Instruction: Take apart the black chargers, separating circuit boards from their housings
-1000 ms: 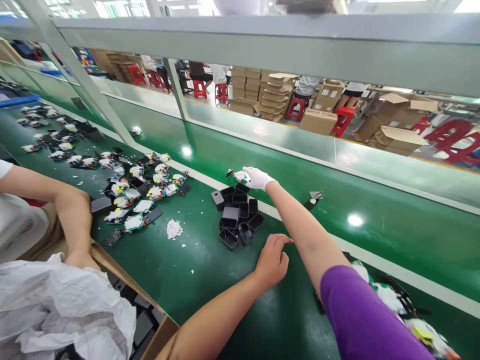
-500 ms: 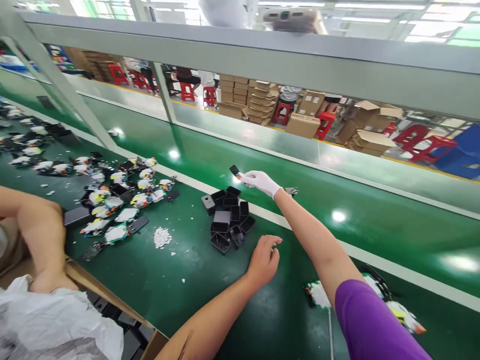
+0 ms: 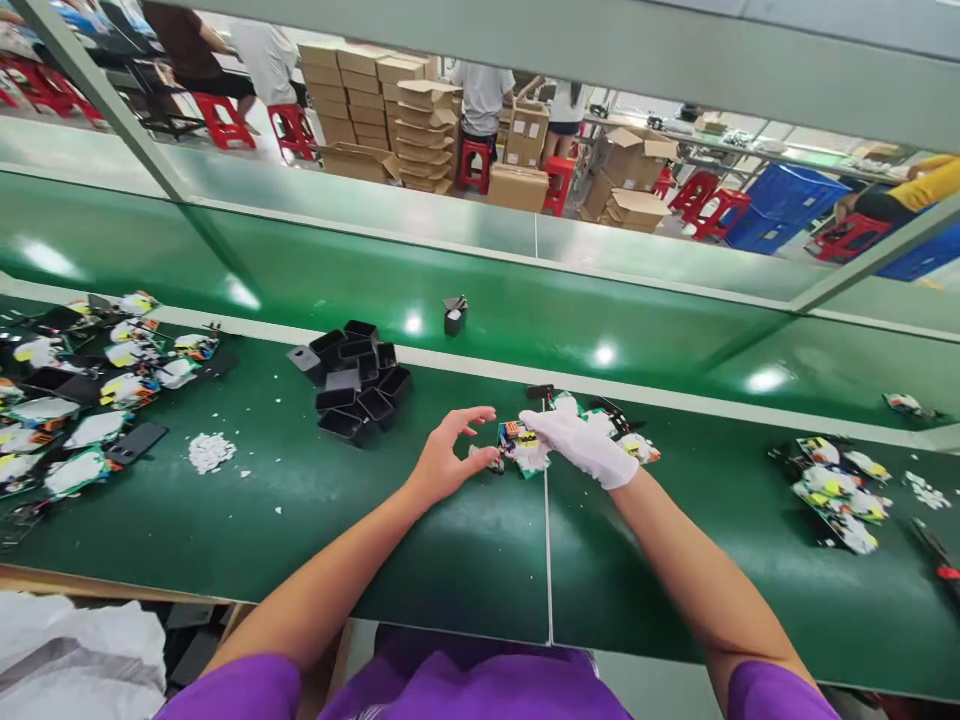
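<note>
My left hand (image 3: 450, 455) is bare, its thumb and fingers apart at the left side of a circuit board (image 3: 529, 458) with coloured parts and white filler. In a white glove, my right hand (image 3: 581, 445) has its fingers closed on the board's upper right part. Just behind it lie more circuit boards (image 3: 600, 422) and a small black piece (image 3: 540, 391). A pile of black plastic housings (image 3: 343, 381) stands to the left of my hands. On the green strip beyond the white rail sits a small dark piece (image 3: 454, 318).
Many circuit boards (image 3: 97, 430) cover the left side, near white crumbs (image 3: 211, 453). Another board cluster (image 3: 836, 490) lies right, with a red-handled tool (image 3: 946, 572) at the edge. A metal frame bar (image 3: 480, 50) crosses above. White bag material (image 3: 75, 650) is at lower left.
The view has swung right. My right hand has come back from the far green strip, without the dark piece it held, to a circuit board. My left hand has moved beside that board.
</note>
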Motion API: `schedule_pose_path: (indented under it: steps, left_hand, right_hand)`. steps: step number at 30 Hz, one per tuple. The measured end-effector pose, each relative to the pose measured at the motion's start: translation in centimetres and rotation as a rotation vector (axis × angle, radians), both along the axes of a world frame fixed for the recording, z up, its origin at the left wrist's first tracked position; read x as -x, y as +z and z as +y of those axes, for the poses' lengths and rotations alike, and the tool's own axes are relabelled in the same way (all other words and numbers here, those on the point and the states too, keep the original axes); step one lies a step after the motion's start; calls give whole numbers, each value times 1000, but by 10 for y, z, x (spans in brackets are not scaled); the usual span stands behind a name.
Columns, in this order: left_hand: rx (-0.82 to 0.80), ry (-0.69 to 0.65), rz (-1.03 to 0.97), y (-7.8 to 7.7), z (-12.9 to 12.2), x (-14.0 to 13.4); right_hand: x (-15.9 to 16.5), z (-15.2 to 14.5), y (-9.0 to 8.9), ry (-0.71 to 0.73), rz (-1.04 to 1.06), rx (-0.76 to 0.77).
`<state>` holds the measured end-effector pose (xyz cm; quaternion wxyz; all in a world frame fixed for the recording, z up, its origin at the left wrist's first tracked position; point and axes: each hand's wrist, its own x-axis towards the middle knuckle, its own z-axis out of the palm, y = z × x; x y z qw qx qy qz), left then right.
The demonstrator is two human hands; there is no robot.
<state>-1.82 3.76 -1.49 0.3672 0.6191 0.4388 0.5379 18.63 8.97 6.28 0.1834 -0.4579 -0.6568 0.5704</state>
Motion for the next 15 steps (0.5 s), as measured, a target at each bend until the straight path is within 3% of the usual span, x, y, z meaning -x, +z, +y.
schedule_pose_path:
  steps: [2,7,12,15]
  left_hand:
    - [91,-76,0,9,-10,-7]
    - [529,-101,-466,17,-14,-18]
    - [649,-121,-661,13,-9,-20]
    - [744,-191,-733,10,-9,-21]
  right_hand:
    - [-6,-13,-3,-9,3,-23]
    - [-12,-38,-19,-90,99,-107]
    - [-8,-58,-39,-270,147,-378]
    - [-8,-65,-46,-194,128,-559]
